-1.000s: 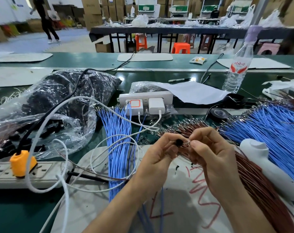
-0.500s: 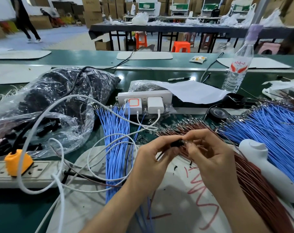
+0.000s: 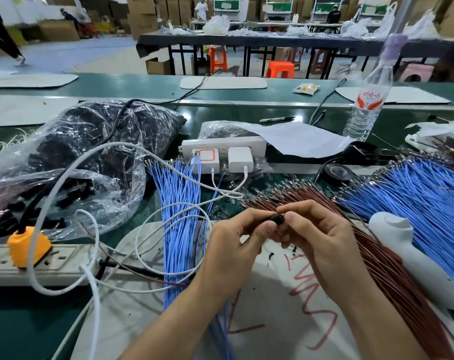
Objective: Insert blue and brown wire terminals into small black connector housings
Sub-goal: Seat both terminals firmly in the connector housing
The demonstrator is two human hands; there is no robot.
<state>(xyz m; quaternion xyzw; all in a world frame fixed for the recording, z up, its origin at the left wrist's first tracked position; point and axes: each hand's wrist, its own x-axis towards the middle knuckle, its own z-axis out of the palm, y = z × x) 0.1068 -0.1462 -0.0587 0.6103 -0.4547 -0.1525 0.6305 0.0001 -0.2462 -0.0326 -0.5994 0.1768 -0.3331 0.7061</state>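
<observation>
Your left hand (image 3: 233,245) and right hand (image 3: 322,242), both bare. Forearms (image 3: 174,326) uncovered as far as they show; fingernails (image 3: 266,228) cut short.

Green bench (image 3: 25,320) with blue wires (image 3: 179,203), brown wires (image 3: 293,196), white power strip (image 3: 220,145), plastic bag (image 3: 90,152), water bottle (image 3: 363,110).

Black connector housing (image 3: 278,219) mostly behind fingertips (image 3: 266,228)

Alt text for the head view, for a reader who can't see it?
A left hand and right hand pinch a small black connector housing over a white mat. Blue wires lie to the left, brown wires and more blue ones to the right, with a white power strip behind.
</observation>
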